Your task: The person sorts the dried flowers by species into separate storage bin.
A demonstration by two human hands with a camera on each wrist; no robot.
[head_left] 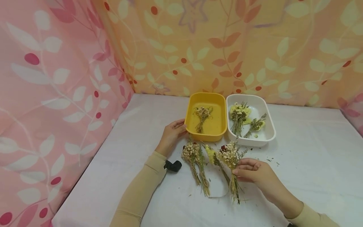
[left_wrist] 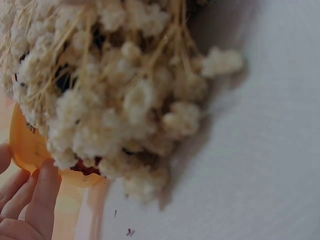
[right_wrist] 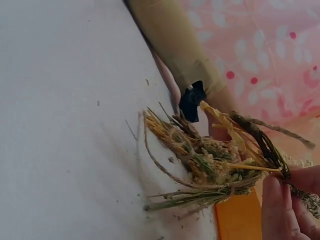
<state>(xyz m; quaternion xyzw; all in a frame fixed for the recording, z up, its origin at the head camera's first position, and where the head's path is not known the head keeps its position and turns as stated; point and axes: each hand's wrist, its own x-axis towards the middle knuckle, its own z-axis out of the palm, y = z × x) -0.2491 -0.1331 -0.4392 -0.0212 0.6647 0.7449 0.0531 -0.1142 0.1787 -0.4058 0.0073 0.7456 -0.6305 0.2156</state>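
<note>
My right hand (head_left: 255, 173) pinches the stems of a small dried-flower bunch (head_left: 231, 156) with white blossoms and a dark red bloom, above the table. In the right wrist view its fingertips (right_wrist: 272, 200) are on the tied stems. My left hand (head_left: 171, 134) rests its fingers against the left front side of a yellow plastic box (head_left: 208, 137). Inside that box lies one dried-flower bunch (head_left: 202, 115). Between my hands, white-flowered bunches (head_left: 191, 154) and a yellow-flowered bunch (head_left: 210, 153) lie on the table. Blossoms (left_wrist: 110, 100) fill much of the left wrist view.
A white box (head_left: 270, 127) stands against the yellow one's right side, holding yellow-flowered bunches (head_left: 239, 115). Plant crumbs (head_left: 269, 160) dot the white tablecloth (head_left: 306, 170). Patterned curtains (head_left: 255, 47) hang behind and at the left. A black wrist device (head_left: 173, 166) sits at the left sleeve.
</note>
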